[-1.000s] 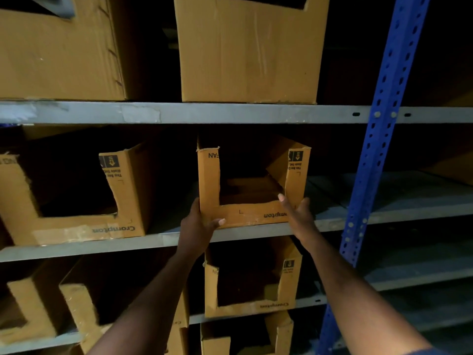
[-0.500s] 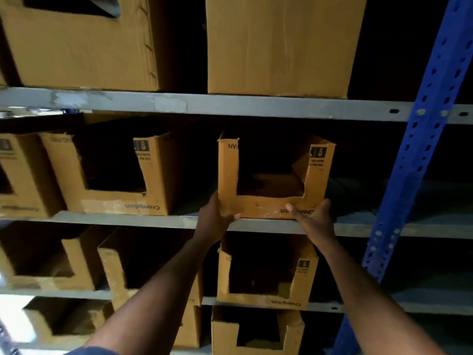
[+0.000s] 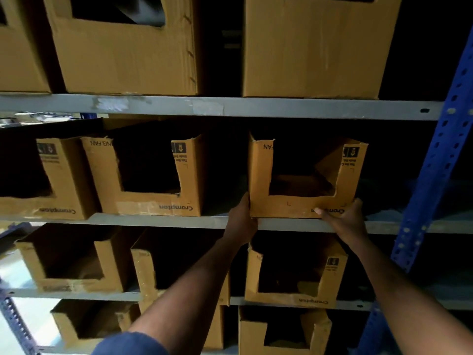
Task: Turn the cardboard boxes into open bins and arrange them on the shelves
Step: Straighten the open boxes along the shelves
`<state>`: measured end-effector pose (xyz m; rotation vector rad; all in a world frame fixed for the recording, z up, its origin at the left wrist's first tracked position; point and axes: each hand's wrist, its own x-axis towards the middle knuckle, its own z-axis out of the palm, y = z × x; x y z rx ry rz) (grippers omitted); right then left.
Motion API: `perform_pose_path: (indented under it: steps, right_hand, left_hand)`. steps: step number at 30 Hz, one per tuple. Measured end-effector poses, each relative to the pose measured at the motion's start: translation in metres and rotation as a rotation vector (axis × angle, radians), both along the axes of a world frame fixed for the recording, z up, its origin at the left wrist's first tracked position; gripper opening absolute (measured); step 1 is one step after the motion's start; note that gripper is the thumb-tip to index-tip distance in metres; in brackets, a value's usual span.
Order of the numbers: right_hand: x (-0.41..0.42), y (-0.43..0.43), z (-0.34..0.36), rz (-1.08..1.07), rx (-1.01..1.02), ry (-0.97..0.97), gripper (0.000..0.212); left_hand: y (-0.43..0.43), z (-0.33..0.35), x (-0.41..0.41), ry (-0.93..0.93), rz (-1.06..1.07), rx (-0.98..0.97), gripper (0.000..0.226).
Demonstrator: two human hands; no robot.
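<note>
Holding the cut-open bin (image 3: 289, 207) with both hands at the front lip of the middle shelf (image 3: 153, 221), right of centre, near the blue upright (image 3: 435, 162). The bin's bottom edge sits along the lip; cannot tell if its full weight is down.

- left hand (image 3: 240, 221): wrapped round the bin's lower-left corner, fingers out of sight along the side wall.
- right hand (image 3: 343, 219): clamped on the lower-right corner, thumb laid across the front band, partly covering the print.
- Print on the bin is upside down: "Crompton" on the lower band, "FAN" at top left, and an arrow label with small text starting "This Box" at top right; the rest is too blurred to read.
- neighbour bin (image 3: 143, 201) to the left on the same shelf, a gap between them: upside-down "Crompton" and "NG FAN".
- lower bin (image 3: 289, 295) 1 shelf down, directly below: "Crompton", also inverted.
- 2 large boxes (image 3: 122, 55) (image 3: 314, 52) on the top shelf (image 3: 256, 107), no readable text.
</note>
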<state>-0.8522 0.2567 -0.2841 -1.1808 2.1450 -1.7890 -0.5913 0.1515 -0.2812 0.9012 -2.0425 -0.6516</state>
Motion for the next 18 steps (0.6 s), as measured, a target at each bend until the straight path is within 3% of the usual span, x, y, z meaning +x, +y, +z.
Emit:
perform_pose_path:
  steps: [3, 6, 9, 12, 15, 18]
  right_hand:
    - [0.019, 0.0, -0.006, -0.14, -0.113, -0.046, 0.098]
    - [0.068, -0.011, -0.026, -0.472, -0.142, 0.13, 0.074]
    - [0.153, -0.035, -0.031, -0.541, -0.157, 0.151, 0.06]
    - [0.232, -0.062, -0.03, -0.417, -0.389, 0.273, 0.049]
    - [0.287, -0.09, -0.027, -0.131, -0.453, 0.437, 0.047]
    - [0.33, -0.109, -0.006, 0.143, -0.261, 0.2, 0.064]
  left_hand:
    - [-0.01, -0.003, 0.027, 0.026, -0.071, 0.04, 0.064]
    - [-0.018, -0.022, 0.081, 0.042, -0.016, 0.01, 0.065]
    - [-0.025, -0.037, 0.142, 0.083, 0.004, -0.09, 0.05]
    - [-0.029, -0.04, 0.193, 0.112, -0.028, -0.168, 0.03]
    - [-0.038, -0.034, 0.246, 0.269, 0.155, -0.269, 0.026]
    - [-0.064, -0.012, 0.295, 0.459, 0.42, -0.288, 0.046]
